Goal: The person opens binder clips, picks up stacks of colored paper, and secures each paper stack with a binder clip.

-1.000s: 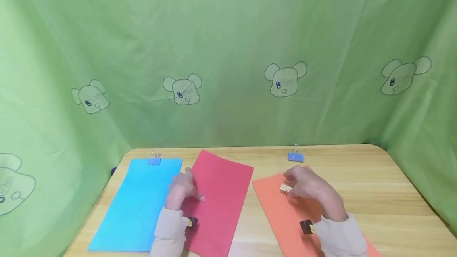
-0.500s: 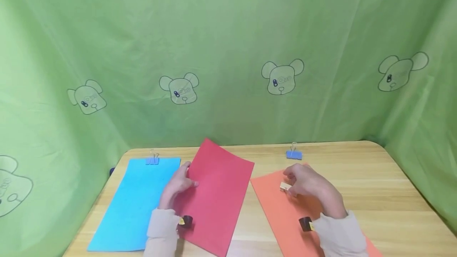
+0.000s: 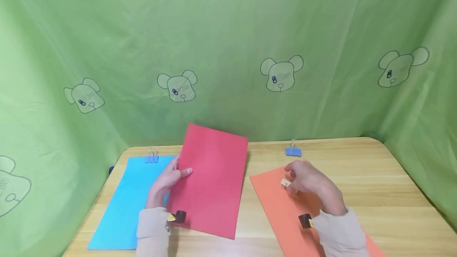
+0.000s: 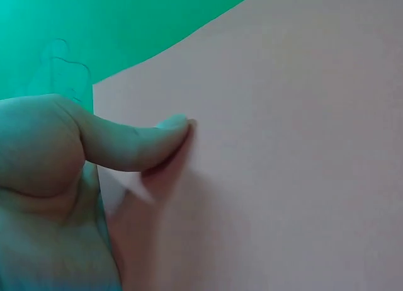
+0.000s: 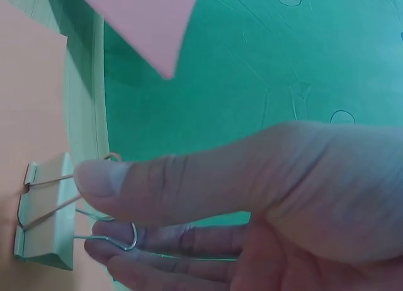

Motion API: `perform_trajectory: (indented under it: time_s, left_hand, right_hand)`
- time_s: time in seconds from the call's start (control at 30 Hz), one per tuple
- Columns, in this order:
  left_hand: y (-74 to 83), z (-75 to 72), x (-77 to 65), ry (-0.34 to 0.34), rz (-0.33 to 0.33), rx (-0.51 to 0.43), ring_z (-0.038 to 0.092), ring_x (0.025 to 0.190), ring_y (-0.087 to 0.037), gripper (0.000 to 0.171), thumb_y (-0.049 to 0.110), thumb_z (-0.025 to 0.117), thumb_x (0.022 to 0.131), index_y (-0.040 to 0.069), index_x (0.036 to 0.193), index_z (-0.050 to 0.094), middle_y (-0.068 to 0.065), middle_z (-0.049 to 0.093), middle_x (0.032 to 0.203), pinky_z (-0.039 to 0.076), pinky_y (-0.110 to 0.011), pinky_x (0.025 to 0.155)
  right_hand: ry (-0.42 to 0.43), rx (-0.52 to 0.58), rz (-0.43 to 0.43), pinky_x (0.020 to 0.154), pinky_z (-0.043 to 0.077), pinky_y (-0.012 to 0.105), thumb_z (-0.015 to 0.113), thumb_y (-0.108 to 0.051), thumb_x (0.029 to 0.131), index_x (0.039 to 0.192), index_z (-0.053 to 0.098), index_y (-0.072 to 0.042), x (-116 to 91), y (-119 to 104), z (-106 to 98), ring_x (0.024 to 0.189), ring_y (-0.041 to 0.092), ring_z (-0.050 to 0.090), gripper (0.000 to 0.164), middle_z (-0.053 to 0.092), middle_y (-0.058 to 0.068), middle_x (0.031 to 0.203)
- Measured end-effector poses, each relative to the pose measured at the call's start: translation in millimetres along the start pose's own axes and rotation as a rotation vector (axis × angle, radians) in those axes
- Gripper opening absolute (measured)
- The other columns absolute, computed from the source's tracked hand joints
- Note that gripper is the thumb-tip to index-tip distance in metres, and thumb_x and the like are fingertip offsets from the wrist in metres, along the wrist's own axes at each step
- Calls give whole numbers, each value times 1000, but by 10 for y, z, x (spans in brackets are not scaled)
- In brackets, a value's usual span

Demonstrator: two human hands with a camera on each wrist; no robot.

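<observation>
My left hand point(image 3: 165, 181) grips a red sheet of paper point(image 3: 214, 177) by its left edge, the thumb laid across its front; the other fingers are hidden behind it. The sheet is raised at a tilt, its top edge standing above the table's back edge in the head view. Over the orange paper point(image 3: 275, 201), my right hand point(image 3: 308, 179) holds a pale yellow binder clip point(image 3: 285, 183). The right wrist view shows the clip's body point(image 5: 53, 215) at the left, with the thumb on one wire handle and fingers at the other.
A light-blue sheet point(image 3: 121, 209) lies at the left of the wooden table point(image 3: 385, 193), a blue binder clip point(image 3: 151, 159) at its top edge. Another blue binder clip point(image 3: 293, 152) stands behind the orange paper. A green curtain point(image 3: 228, 43) hangs behind and on both sides.
My left hand has lifted the red paper off the table, raising its top edge and moving it slightly left. The right hand with the binder clip has stayed nearly in place.
</observation>
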State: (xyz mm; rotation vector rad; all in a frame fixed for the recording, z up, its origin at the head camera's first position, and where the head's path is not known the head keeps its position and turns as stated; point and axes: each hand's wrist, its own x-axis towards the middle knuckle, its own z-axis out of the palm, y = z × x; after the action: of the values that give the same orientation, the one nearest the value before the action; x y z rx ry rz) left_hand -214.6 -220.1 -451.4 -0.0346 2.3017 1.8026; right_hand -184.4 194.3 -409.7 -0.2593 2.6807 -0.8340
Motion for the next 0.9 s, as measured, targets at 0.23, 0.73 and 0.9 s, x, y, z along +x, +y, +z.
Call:
perform_trajectory:
  time_s: [0.23, 0.73, 0.9]
  left_hand:
    - [225, -6, -59, -5, 56, -28, 46, 137, -38, 79, 4, 57, 102, 13, 165, 11, -21, 38, 158, 30, -59, 118]
    - [822, 59, -538, 539, 663, 418, 69, 77, -21, 27, -5, 72, 92, 7, 115, 67, -9, 74, 97, 55, -32, 65]
    - [925, 139, -668, 625, 779, 622, 57, 53, -19, 25, -3, 73, 91, 7, 112, 67, -9, 70, 76, 48, -35, 51]
  right_hand:
    - [24, -45, -61, 70, 50, 35, 76, 9, 74, 110, 65, 12, -6, 18, 5, 81, 22, 56, 38, 63, 10, 89]
    - [75, -53, -108, 74, 51, 39, 80, 3, 79, 117, 61, 14, -11, -5, -24, 84, 25, 57, 44, 59, 9, 86]
    - [81, -49, -85, 93, 53, 51, 82, -1, 80, 130, 55, 18, -25, -6, -35, 104, 35, 64, 59, 68, 18, 107]
